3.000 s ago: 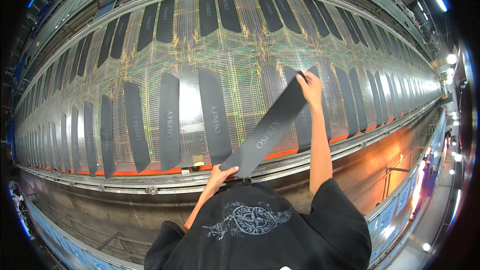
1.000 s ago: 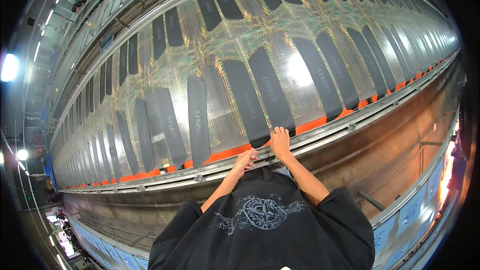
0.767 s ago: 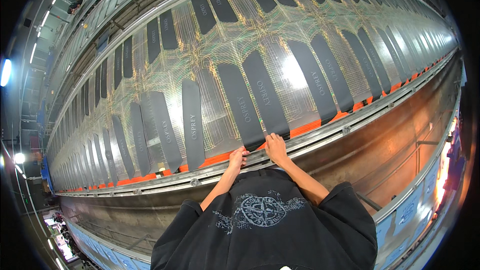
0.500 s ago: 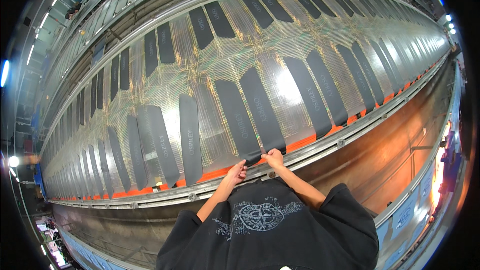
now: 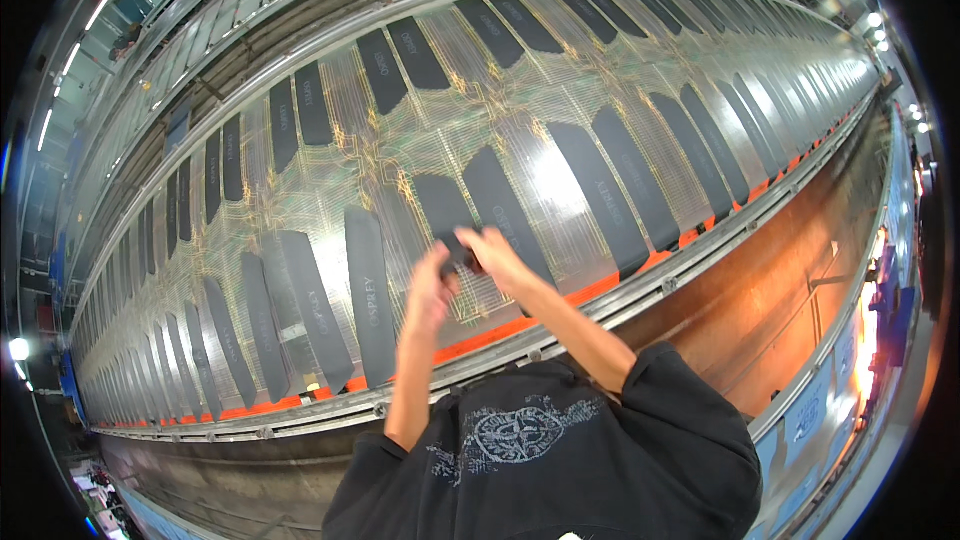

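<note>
Head view: at frame centre my left hand [image 5: 432, 290] and right hand [image 5: 492, 248] pinch the lower end of a dark strip [image 5: 447, 220] on the wire bed [image 5: 330, 180]; I should press it flat, parallel to neighbouring strips [image 5: 368, 295].

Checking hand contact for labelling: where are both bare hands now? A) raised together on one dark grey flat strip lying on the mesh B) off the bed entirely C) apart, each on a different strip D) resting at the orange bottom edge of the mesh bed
A: the left hand and right hand meet at the lower end of one dark grey flat strip on the mesh bed, well above the orange edge.
</note>
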A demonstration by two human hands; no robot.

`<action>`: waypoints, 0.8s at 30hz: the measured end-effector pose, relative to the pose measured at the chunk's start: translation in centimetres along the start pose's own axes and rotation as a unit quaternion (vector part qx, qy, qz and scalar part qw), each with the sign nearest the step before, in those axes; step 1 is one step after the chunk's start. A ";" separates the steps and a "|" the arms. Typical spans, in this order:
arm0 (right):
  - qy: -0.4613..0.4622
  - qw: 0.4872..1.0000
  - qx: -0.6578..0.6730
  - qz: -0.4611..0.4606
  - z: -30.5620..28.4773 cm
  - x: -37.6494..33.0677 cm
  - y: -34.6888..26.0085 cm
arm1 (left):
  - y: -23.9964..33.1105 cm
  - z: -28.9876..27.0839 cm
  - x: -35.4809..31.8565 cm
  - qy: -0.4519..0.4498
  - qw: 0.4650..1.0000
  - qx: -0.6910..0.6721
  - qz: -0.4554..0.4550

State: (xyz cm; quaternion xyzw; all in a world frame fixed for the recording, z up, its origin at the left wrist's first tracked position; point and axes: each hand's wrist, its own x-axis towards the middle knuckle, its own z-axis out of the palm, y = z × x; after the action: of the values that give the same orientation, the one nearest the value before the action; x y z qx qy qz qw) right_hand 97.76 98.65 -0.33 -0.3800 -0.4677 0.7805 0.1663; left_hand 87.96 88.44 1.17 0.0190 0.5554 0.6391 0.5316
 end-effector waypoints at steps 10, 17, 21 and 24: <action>-0.094 0.979 -0.004 -0.183 6.4 -5.6 -16.5 | 13.5 4.5 -6.3 -0.043 0.937 0.062 0.342; 0.027 0.999 -0.016 -0.018 -0.7 2.0 3.2 | -2.1 -3.9 3.8 -0.001 0.973 0.199 0.114; 0.065 0.986 -0.145 0.049 -2.5 3.4 13.9 | -12.8 -10.9 5.9 0.057 0.970 0.237 -0.009; 0.079 0.969 -0.197 0.125 -3.6 1.4 17.2 | -17.6 -12.6 4.9 0.094 0.969 0.222 -0.055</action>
State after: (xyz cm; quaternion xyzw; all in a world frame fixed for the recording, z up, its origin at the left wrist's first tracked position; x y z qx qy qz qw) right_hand 101.15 92.94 -16.62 -0.5212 -0.5464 0.6551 0.0262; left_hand 89.71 79.98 -19.26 0.0455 0.7312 0.4688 0.4934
